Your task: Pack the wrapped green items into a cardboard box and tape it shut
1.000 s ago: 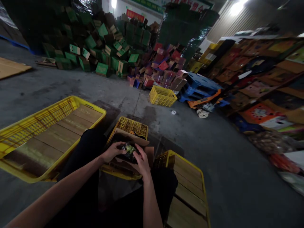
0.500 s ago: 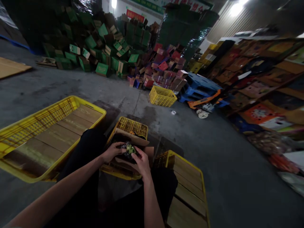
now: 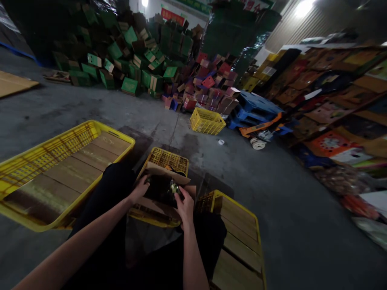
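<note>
A drop is being risked: the wrapped green item [image 3: 173,188] is being pinched only by the right hand's [image 3: 185,203] fingertips, and by its shiny, probably slick covering a slide into the cardboard box [image 3: 160,206] could be caused. The item is being held at the box's opening, just beyond the right palm, well apart from the left hand [image 3: 140,191]. There, fingers are being curled narrowly; whether anything is being gripped cannot be told.

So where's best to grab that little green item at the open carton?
Probably the green item's right side, approached from near right, as the right hand does: it looks small and roundish, suiting a light fingertip pinch, while the carton's far flap rises beyond it.
</note>
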Demonstrator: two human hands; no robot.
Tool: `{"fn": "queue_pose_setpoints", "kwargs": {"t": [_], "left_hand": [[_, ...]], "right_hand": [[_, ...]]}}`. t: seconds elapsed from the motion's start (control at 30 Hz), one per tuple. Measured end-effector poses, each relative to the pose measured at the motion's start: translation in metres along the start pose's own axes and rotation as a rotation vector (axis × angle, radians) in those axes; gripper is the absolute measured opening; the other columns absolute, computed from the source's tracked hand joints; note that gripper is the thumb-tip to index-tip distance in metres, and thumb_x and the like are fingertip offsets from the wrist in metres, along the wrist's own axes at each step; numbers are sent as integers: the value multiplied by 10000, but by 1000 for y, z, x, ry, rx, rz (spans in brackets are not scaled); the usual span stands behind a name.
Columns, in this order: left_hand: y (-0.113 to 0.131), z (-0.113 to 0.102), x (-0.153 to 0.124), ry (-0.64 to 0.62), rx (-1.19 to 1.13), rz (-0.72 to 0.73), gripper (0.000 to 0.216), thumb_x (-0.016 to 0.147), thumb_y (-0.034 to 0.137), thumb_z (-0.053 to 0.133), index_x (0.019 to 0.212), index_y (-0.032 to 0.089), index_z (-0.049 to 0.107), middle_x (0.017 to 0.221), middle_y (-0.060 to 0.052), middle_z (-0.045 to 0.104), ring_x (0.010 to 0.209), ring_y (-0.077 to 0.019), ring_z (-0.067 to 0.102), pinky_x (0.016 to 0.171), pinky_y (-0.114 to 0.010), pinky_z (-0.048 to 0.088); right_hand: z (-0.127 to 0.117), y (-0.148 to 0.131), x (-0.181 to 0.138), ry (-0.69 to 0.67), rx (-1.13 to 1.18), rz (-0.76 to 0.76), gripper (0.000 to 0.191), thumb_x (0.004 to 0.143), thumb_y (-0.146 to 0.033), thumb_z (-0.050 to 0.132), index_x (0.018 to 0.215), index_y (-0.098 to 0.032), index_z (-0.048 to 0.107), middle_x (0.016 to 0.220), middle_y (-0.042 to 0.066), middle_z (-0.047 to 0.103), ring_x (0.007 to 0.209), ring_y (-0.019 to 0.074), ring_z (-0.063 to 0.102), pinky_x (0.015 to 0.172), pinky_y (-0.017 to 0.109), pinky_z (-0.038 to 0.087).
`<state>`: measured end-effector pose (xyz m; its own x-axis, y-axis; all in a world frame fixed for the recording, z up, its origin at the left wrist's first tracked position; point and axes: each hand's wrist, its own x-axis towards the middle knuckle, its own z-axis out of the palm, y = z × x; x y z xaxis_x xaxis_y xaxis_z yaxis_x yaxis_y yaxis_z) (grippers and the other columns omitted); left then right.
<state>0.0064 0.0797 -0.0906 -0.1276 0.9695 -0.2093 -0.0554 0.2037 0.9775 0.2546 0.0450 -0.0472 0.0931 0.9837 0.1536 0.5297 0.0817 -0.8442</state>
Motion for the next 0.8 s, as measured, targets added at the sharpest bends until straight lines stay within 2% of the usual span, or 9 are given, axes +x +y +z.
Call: {"fn": "queue_pose_setpoints", "kwargs": {"t": [0.1,0.2,0.27,0.4,0.6,0.8], "left_hand": [[-6,-1,1,-87,135,22,325,661,73,642,947,199,730,1131,-111,700,1270,-332,521,1149,-438,290],[-14,-2,0,-201,295,31,233,576,29,650,702,212,720,902,-103,724,1123,-357,611,1083,-441,357],[-20,-3,0,-264,400,29,234,545,21,654,636,231,701,813,-87,721,1058,-357,640,1036,-429,398],[-28,-7,5,-347,601,26,275,567,29,628,718,234,731,904,-83,752,1081,-331,645,1011,-389,428],[-29,-8,17,-424,871,9,429,617,-34,530,926,150,764,1089,-137,743,1164,-311,628,1032,-361,418],[-27,-5,14,-439,979,27,430,696,-40,480,995,108,750,1133,-193,719,1170,-323,623,1004,-370,422]], "right_hand": [[2,6,0,12,-75,-8,395,838,-385,632,1187,-219,718,1192,110,729,1113,307,671,1017,451,484],[3,11,0,28,-136,65,431,846,-396,622,1225,-203,696,1203,127,721,1113,320,672,1017,466,481],[4,14,1,36,-158,96,433,853,-408,615,1227,-204,692,1197,128,723,1100,323,678,1012,471,484],[5,20,1,16,-177,79,407,873,-351,583,1230,-185,687,1229,133,707,1149,308,656,1045,451,469],[7,27,6,10,-353,61,477,829,-86,473,1269,-102,660,1316,175,646,1234,284,608,1083,407,455],[10,26,6,27,-371,9,393,858,-139,510,1197,-135,708,1254,165,678,1198,287,622,1073,432,466]]}}
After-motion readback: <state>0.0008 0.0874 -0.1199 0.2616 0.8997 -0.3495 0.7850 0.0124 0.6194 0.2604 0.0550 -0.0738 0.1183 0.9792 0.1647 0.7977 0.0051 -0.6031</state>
